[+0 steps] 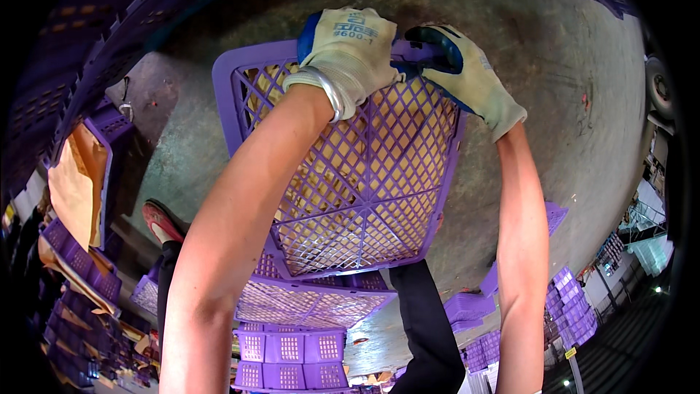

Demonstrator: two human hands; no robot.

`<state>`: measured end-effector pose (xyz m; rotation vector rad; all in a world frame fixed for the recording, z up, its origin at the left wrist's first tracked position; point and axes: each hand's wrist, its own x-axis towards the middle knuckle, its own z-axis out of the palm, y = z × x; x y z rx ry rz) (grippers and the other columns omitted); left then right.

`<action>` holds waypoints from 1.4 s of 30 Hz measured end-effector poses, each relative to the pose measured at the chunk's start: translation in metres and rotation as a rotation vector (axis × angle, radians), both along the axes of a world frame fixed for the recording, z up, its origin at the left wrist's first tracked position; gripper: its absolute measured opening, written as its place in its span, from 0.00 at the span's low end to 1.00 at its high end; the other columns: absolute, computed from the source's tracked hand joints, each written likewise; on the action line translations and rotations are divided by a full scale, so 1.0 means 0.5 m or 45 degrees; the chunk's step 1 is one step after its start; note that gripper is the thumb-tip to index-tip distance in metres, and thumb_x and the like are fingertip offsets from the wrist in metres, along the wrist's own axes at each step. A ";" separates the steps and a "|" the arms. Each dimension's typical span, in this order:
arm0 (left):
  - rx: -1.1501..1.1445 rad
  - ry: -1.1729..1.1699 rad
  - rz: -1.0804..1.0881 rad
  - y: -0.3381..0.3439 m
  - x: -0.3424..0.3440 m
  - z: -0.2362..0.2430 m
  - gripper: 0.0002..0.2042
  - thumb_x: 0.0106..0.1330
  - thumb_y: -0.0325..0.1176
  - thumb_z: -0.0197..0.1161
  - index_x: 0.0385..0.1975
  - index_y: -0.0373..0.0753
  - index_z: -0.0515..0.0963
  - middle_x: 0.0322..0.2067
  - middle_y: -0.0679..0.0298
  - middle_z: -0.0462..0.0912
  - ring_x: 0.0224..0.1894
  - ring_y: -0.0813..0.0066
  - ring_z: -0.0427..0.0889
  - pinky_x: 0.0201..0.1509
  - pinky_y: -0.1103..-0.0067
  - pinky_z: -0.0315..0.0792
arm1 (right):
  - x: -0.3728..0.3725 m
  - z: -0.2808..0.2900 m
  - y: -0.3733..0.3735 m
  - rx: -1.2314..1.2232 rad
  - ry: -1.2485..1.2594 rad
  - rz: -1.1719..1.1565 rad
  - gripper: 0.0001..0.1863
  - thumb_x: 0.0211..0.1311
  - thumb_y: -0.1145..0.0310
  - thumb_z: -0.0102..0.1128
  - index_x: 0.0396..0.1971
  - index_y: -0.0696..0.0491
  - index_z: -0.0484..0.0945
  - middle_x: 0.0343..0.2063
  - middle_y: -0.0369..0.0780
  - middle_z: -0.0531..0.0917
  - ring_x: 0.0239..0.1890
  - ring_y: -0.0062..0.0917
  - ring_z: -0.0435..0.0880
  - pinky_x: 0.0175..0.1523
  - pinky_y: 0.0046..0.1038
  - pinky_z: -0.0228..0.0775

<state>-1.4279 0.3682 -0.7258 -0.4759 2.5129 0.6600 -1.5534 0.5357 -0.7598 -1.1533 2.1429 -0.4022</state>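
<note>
A purple plastic crate with a lattice lid (368,197) lies below me, pale tan material showing through its mesh. My left hand (348,55), in a cream glove with blue palm coating and a metal bangle at the wrist, grips the crate's far edge, its fingertips mostly hidden. To its right, my right hand (463,73), gloved the same way, curls closed over that edge near the corner.
Beneath is a concrete floor (576,138). Purple crates (288,357) are stacked behind and at both sides, some with brown paper (76,182). A red shoe (160,219) shows at left, a dark trouser leg (423,335) below, a wheel (658,87) at far right.
</note>
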 end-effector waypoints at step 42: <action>-0.062 0.293 0.084 -0.003 0.013 -0.110 0.21 0.67 0.44 0.54 0.55 0.40 0.68 0.44 0.52 0.80 0.46 0.57 0.80 0.51 0.68 0.75 | -0.034 -0.014 -0.058 0.098 -0.503 -0.185 0.21 0.64 0.52 0.48 0.47 0.50 0.78 0.44 0.44 0.82 0.48 0.36 0.79 0.56 0.33 0.68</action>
